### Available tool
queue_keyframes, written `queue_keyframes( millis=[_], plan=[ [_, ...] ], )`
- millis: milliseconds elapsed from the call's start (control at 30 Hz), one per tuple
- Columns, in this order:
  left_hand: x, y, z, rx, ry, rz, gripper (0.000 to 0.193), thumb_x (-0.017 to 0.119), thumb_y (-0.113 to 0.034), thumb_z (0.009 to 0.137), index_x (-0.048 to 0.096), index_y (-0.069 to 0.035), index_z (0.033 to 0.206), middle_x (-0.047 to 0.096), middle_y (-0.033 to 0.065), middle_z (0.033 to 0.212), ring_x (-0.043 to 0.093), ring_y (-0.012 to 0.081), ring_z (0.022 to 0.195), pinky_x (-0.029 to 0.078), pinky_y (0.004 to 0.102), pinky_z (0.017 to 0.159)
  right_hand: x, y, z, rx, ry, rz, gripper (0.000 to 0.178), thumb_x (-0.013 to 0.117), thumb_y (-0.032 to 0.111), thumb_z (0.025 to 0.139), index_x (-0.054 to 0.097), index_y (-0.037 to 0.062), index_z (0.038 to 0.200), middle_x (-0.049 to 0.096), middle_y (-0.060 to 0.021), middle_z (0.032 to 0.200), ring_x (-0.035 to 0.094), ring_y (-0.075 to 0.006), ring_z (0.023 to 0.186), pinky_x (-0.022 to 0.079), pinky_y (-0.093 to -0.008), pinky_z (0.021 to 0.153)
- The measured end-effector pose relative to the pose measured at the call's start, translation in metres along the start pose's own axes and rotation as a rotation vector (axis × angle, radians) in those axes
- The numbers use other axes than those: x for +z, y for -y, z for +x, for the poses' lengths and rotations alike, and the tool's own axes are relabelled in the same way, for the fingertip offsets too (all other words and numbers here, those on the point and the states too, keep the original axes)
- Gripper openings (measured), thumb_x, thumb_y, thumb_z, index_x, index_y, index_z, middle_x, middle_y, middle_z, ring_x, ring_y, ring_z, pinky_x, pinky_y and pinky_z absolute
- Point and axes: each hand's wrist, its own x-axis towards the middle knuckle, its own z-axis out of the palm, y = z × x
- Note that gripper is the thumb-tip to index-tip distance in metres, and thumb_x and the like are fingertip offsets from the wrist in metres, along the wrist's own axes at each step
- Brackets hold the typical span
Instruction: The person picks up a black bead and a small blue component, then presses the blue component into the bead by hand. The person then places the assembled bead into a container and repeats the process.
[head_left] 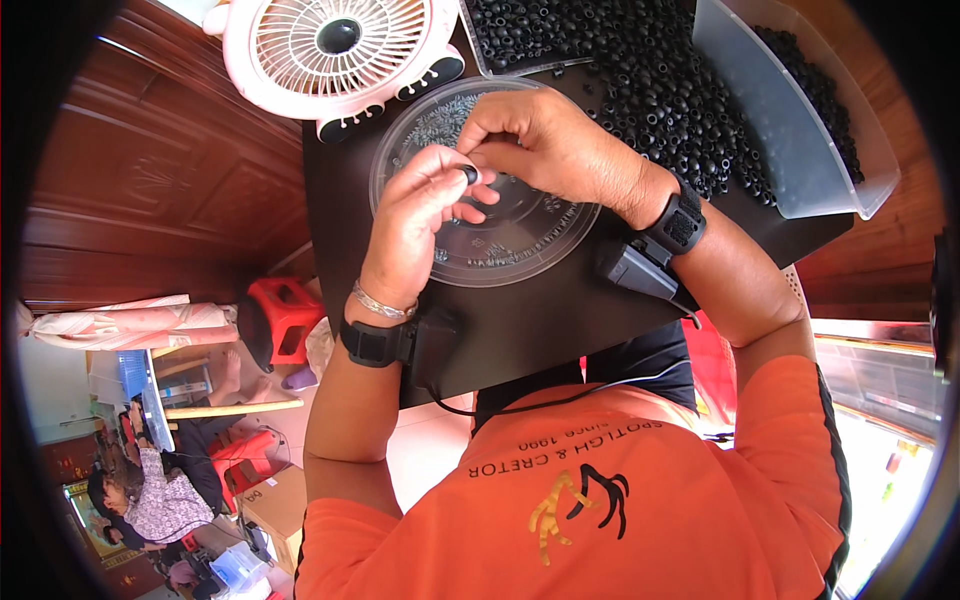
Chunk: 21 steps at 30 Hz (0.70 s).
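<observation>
My left hand (425,190) is closed in a pinch on a small black bead-like piece (470,174). Close against it, my right hand (560,140) has thumb and index finger pressed together; whatever is between those fingertips is too small to make out. Both hands are over a round clear plastic tray (470,272) on the dark table. Many tiny silvery metal pieces (432,128) lie scattered around the inside of the tray, and my hands cover part of it.
A heap of black bead-like pieces (660,95) spreads beyond my right hand, beside a tipped translucent bin (770,110) holding more. A pink-and-white fan (335,50) stands at the far left of the dark table (560,320). Another person (170,500) sits at lower left, near a red stool (285,320).
</observation>
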Motion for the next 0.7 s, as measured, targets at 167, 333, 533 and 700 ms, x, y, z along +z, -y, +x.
queue_keyframes(
  millis=[167, 333, 533, 700],
  plan=[
    [0.0, -0.002, -0.001, 0.049, 0.033, 0.022, 0.019, 0.052, -0.02, 0.093, 0.059, -0.002, 0.098, 0.063, 0.0097, 0.097, 0.062, 0.016, 0.086, 0.048, 0.026, 0.074, -0.002, 0.002, 0.002, -0.049, 0.021, -0.022, 0.011, 0.066, 0.002, 0.077, 0.066, 0.0015, 0.088, 0.066, -0.0115, 0.079, 0.066, -0.0236, 0.072, 0.052, -0.0323, 0.066],
    [-0.001, -0.002, -0.001, 0.061, 0.051, 0.108, 0.023, 0.049, -0.021, 0.093, 0.055, 0.001, 0.098, 0.061, 0.0133, 0.094, 0.062, 0.0207, 0.086, 0.047, 0.0294, 0.076, -0.006, 0.01, 0.002, 0.094, 0.109, 0.174, 0.009, 0.065, 0.001, 0.085, 0.064, 0.0001, 0.094, 0.066, -0.0035, 0.083, 0.062, -0.0095, 0.08, 0.05, -0.0248, 0.071],
    [-0.004, 0.0, -0.001, 0.157, 0.064, -0.124, 0.023, 0.044, -0.02, 0.096, 0.052, 0.001, 0.1, 0.059, 0.013, 0.092, 0.062, 0.0231, 0.085, 0.048, 0.0321, 0.078, 0.003, 0.002, 0.003, 0.11, 0.006, 0.335, 0.007, 0.067, 0.004, 0.083, 0.064, -0.0011, 0.088, 0.064, -0.004, 0.077, 0.062, -0.012, 0.074, 0.051, -0.0279, 0.069],
    [-0.005, 0.0, -0.001, 0.209, 0.109, -0.145, 0.023, 0.047, -0.02, 0.095, 0.053, 0.001, 0.103, 0.059, 0.0112, 0.091, 0.062, 0.0214, 0.083, 0.048, 0.0314, 0.076, 0.001, 0.005, 0.003, -0.002, -0.013, 0.185, 0.007, 0.066, 0.007, 0.084, 0.063, 0.0002, 0.085, 0.063, -0.0065, 0.075, 0.062, -0.0161, 0.072, 0.05, -0.0294, 0.067]
  ],
)
